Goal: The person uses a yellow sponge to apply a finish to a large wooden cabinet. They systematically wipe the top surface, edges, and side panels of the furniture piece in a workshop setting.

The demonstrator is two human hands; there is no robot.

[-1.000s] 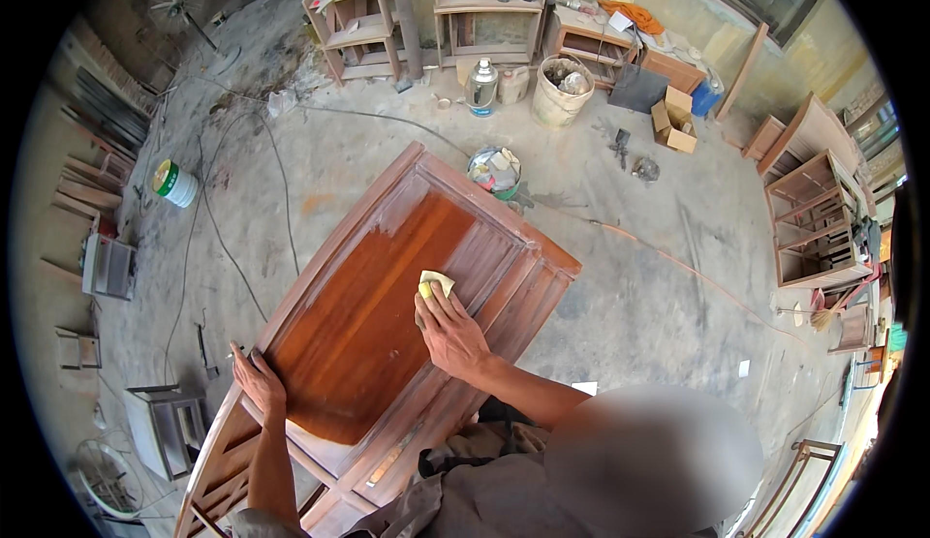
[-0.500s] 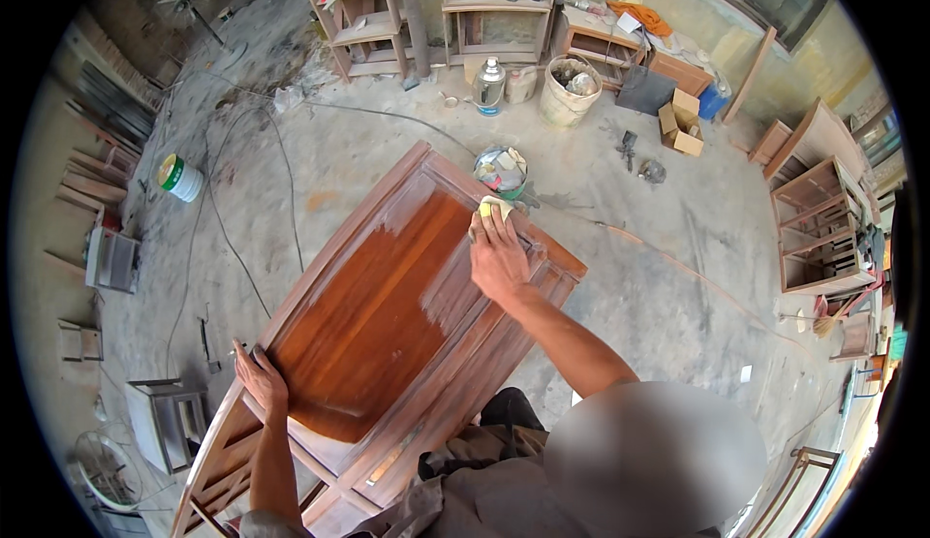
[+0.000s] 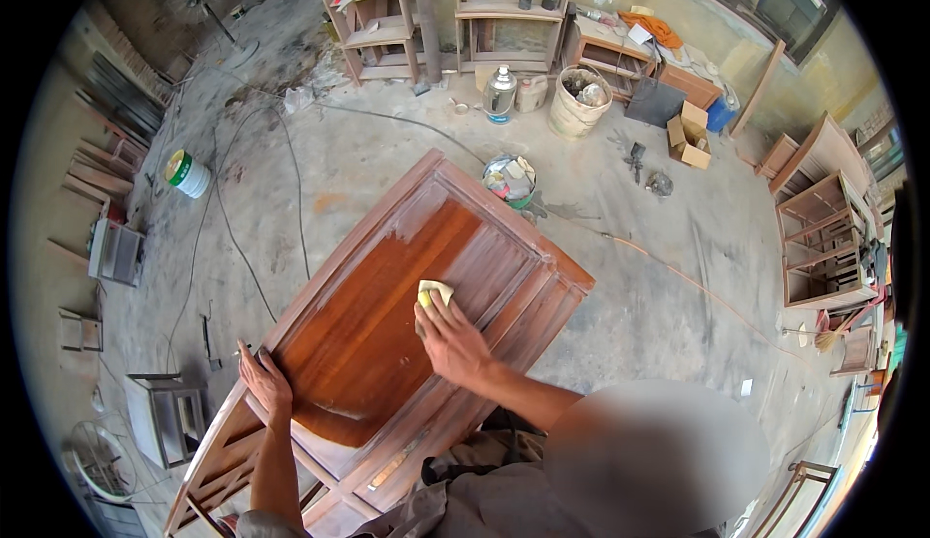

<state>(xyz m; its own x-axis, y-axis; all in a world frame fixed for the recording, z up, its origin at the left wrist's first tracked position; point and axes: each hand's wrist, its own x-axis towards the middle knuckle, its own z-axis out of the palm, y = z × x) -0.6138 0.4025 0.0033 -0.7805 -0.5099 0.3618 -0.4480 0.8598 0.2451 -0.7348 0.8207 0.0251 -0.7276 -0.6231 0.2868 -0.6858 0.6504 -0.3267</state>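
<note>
A large wooden furniture panel (image 3: 349, 320) lies tilted in front of me, its middle a glossy red-brown and its borders dull and greyish. My right hand (image 3: 455, 346) is on the middle of the panel, its fingers pressing a folded piece of yellow sandpaper (image 3: 435, 292) against the surface, at the line between the glossy and dull wood. At the panel's left edge lies my left hand (image 3: 264, 383), with its fingers stretched out over the rim. A small pale thing shows by its fingertips, too small to make out. Slatted wooden framing (image 3: 218, 461) adjoins the panel's near left end.
Beyond the panel stands a green tub (image 3: 510, 180) of scraps. Farther back are a metal can (image 3: 500, 94), a large pale bucket (image 3: 579, 102) and a cardboard box (image 3: 689, 136). A white-and-green pail (image 3: 187, 174) sits left, near dark cables. An orange hose (image 3: 668, 263) runs across the right floor.
My right hand has moved with the sandpaper from the panel's far right edge toward me and left, onto its middle. My left hand stays at the left edge. The view has shifted slightly.
</note>
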